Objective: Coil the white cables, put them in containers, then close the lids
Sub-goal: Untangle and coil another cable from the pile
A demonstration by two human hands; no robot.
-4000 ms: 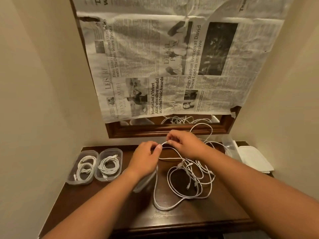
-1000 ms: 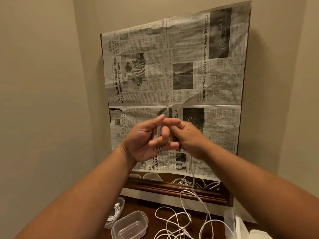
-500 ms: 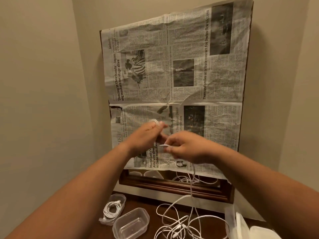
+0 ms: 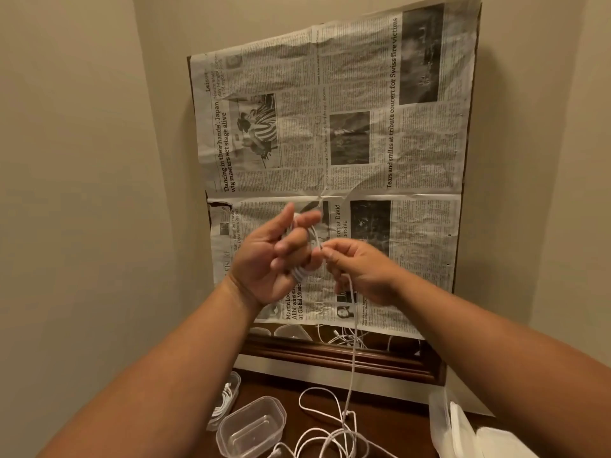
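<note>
The left hand (image 4: 264,262) holds white cable (image 4: 298,275) loops wound round its fingers. The right hand (image 4: 362,272) pinches the strand rising from the tabletop tangle (image 4: 330,438), where a snag could yank loops loose.

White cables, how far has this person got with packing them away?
Done: one clear plastic container at the left edge holds a coiled cable. In hand: the left hand holds a half-wound white cable coil while the right hand pinches its hanging strand. Left: a loose tangle of white cable on the dark wooden table, an empty clear container, and closing lids.
</note>
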